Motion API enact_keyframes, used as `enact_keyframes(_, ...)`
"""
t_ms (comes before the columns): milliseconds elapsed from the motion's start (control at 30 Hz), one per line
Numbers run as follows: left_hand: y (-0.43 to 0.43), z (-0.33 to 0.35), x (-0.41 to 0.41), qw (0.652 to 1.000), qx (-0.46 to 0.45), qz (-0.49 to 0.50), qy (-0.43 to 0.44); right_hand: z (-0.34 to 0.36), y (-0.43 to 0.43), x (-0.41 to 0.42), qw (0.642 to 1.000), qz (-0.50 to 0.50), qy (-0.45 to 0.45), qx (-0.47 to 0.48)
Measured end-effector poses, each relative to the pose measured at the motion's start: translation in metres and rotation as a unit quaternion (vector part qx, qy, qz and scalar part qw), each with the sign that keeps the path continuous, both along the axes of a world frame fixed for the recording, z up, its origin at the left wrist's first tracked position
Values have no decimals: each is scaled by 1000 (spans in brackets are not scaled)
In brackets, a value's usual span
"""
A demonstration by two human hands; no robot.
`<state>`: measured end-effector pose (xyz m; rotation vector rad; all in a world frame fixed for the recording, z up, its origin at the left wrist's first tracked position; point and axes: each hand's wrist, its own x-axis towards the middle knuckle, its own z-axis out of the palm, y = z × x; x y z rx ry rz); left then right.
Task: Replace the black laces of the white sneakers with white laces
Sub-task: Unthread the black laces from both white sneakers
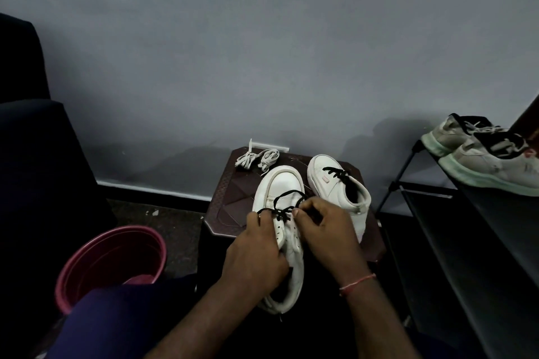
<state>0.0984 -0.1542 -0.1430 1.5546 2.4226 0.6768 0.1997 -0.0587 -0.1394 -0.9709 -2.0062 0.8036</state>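
Note:
A white sneaker (pixel 284 183) lies toe away from me on a small dark brown table (pixel 233 201). Its black lace (pixel 287 194) is partly pulled out and loops over the toe side. My left hand (pixel 253 253) grips the sneaker's left flank and pinches the lace's left strand. Close beside it, my right hand (pixel 323 230) pinches the lace near the upper eyelets. The second white sneaker (pixel 332 181), with its black lace threaded, stands to the right. Two bundled white laces (pixel 256 159) lie at the table's far edge.
A pink bucket (pixel 113 259) stands on the floor at the left. A black shoe rack (pixel 466 227) at the right carries a pair of grey sneakers (pixel 478 154). A dark chair (pixel 32 140) fills the left side. A grey wall is behind the table.

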Motion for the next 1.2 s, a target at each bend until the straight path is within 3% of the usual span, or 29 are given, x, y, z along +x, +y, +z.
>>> enact_keyframes(100, 1, 2, -1, 1000, -10, -4, 4, 24, 4, 3, 974, 4, 208, -94)
enact_keyframes(167, 2, 3, -1, 1000, -17, 0, 4, 30, 6, 3, 948, -29, 281, -149)
enact_keyframes(267, 4, 4, -1, 1000, -17, 4, -5, 13, 0, 0, 975, -12, 134, -176)
enact_keyframes(333, 4, 3, -1, 1000, -14, 2, -7, -6, -7, 0, 997, -20, 13, -73)
enact_keyframes(400, 4, 3, -1, 1000, -11, -1, -6, -12, -5, 2, 999, -32, -28, 17)
enact_keyframes(467, 2, 2, -1, 1000, -13, -2, -6, -5, 1, 4, 998, -19, -51, 42)
enact_keyframes(533, 1, 1, -1, 1000, -13, -1, -8, 12, 1, 5, 1000, 23, -13, -2)
enact_keyframes(567, 1, 1, -1, 1000, -12, 0, -9, 22, 1, 6, 997, 35, 55, -48)
enact_keyframes(667, 4, 2, -2, 1000, -7, 6, -9, 45, 3, 8, 929, -34, 338, -150)
enact_keyframes(700, 4, 2, -2, 1000, -7, 7, -9, 46, 4, 9, 910, -57, 374, -167)
enact_keyframes(733, 4, 2, -1, 1000, -8, 7, -6, 44, 3, 9, 912, -66, 360, -184)
enact_keyframes(833, 2, 2, 0, 1000, -13, 4, -1, 12, -7, 2, 964, -39, 156, -213)
enact_keyframes(900, 2, 2, 0, 1000, -13, 2, -8, -10, -16, 0, 993, -49, 54, -98)
enact_keyframes(967, 3, 3, 0, 1000, -14, -1, -10, -20, -17, -1, 997, -73, 24, 15)
enact_keyframes(1033, 2, 4, 0, 1000, -14, -2, -12, -18, -13, 0, 996, -73, 7, 41)
enact_keyframes(1100, 0, 4, 0, 1000, -14, -1, -10, -9, -10, 2, 999, -47, 20, 9)
enact_keyframes(1167, -1, 4, 0, 1000, -18, 1, -3, 13, -13, 4, 984, -25, 157, -86)
enact_keyframes(1200, 0, 5, 0, 1000, -18, 3, -2, 26, -13, 5, 958, -30, 253, -132)
